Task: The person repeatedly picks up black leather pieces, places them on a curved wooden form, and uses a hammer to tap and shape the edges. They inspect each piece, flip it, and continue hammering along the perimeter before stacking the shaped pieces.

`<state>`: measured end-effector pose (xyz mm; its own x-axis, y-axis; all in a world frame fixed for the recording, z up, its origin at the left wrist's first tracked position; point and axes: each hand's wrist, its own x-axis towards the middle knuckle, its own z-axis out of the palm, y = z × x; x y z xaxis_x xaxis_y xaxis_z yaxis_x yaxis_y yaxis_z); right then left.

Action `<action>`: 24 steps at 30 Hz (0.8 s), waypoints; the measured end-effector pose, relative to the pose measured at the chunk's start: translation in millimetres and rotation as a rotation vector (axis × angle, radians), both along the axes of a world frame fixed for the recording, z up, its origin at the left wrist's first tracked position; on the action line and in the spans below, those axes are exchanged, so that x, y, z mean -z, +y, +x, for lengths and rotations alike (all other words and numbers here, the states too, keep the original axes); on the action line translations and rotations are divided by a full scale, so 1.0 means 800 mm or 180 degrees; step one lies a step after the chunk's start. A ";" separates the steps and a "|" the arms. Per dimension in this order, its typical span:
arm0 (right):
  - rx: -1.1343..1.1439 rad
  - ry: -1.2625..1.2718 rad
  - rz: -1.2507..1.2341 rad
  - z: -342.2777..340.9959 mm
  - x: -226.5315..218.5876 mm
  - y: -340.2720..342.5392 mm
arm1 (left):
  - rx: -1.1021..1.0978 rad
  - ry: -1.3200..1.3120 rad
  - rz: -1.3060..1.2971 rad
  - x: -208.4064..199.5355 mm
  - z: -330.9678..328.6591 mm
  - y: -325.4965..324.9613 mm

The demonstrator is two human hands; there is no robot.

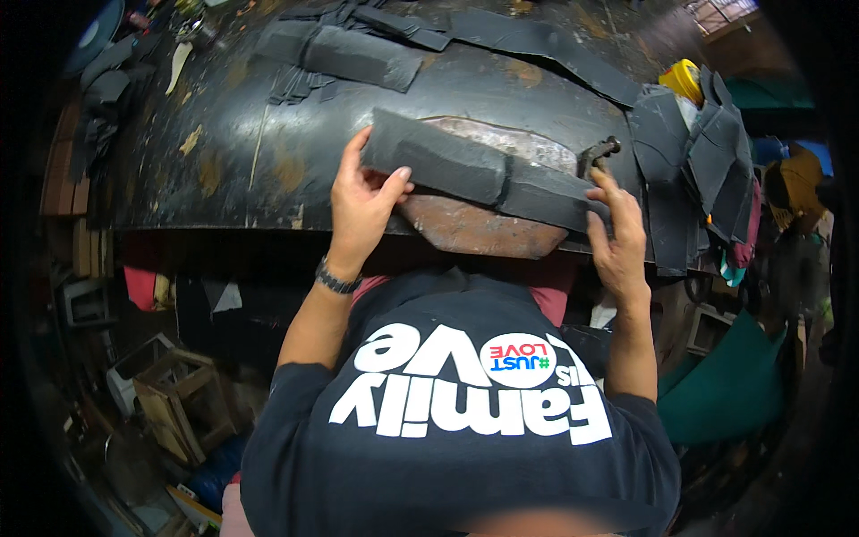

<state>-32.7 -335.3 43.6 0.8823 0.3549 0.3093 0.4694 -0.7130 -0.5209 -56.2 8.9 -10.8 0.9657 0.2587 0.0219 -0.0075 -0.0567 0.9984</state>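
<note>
A long black strip (447,166), leather-like and made of overlapping pieces with a cross seam right of its middle, is held between my hands. My left hand (362,197) grips its left end, thumb on the near side and fingers at the far side. At the right end, my right hand (619,234) pinches the strip between thumb and fingers. Beneath it lies a worn slab (483,228), brown in front and pale grey behind, at the table's near edge. A dark metal tool (599,154) rests just beyond my right fingertips; its kind is unclear.
The dark, stained table (197,179) carries more black strips (358,58) at the back. Black sheet pieces (693,170) are heaped at the right beside a yellow container (682,80). A wooden stool (179,403) stands lower left, and green material (725,385) lies lower right.
</note>
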 end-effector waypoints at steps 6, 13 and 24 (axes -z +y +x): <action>-0.0425 -0.0238 -0.0060 0.110 0.007 0.004 | -0.0144 -0.0153 0.1240 -0.010 -0.024 0.007; 0.0224 -0.0326 -0.0796 0.344 0.048 0.033 | -0.0541 -0.0474 0.2204 -0.018 -0.042 0.018; -0.0029 -0.0792 -0.0414 0.340 -0.014 0.045 | 0.0547 -0.1026 0.2304 -0.031 -0.013 0.011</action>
